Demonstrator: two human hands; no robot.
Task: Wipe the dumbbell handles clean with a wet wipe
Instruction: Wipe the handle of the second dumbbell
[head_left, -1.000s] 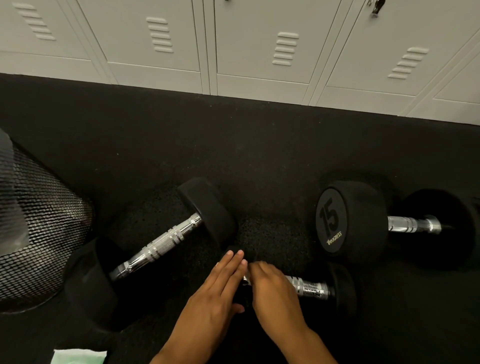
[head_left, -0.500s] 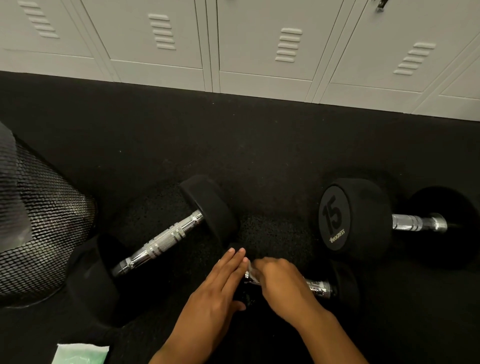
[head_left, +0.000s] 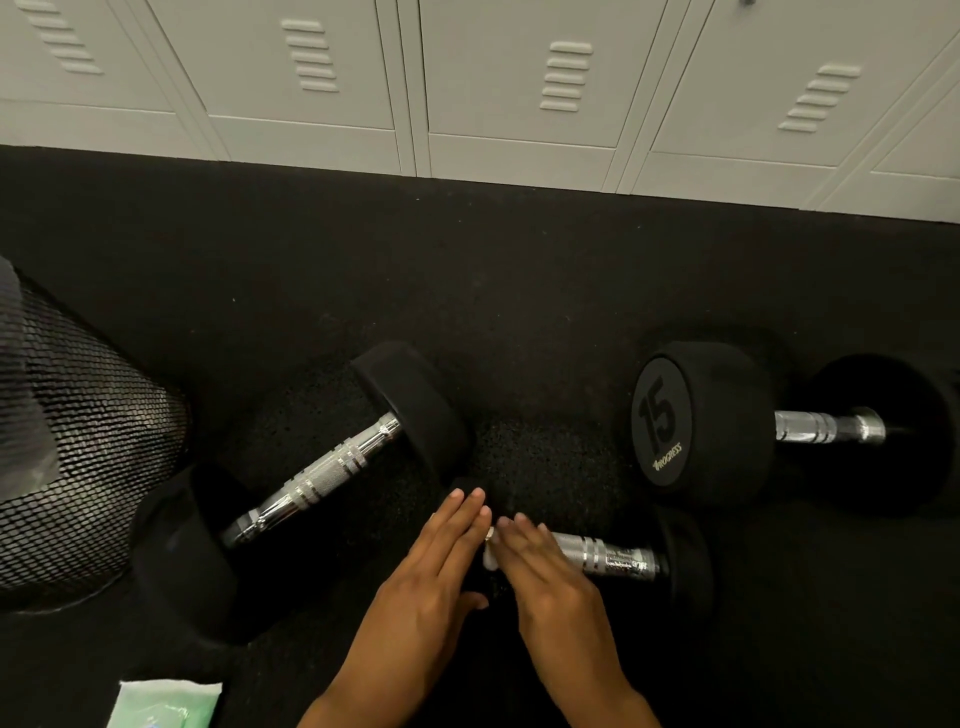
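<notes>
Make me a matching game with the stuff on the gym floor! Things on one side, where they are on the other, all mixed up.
Things:
1. mesh bin
2. wipe packet
3. dumbbell marked 15
4. small dumbbell

Places:
A. far right, handle pointing sideways
B. bottom left corner, pale green
C. left edge, black netting
D. under the two hands, nearest the person

Pairs: 1-C, 2-B, 3-A, 4-D
</notes>
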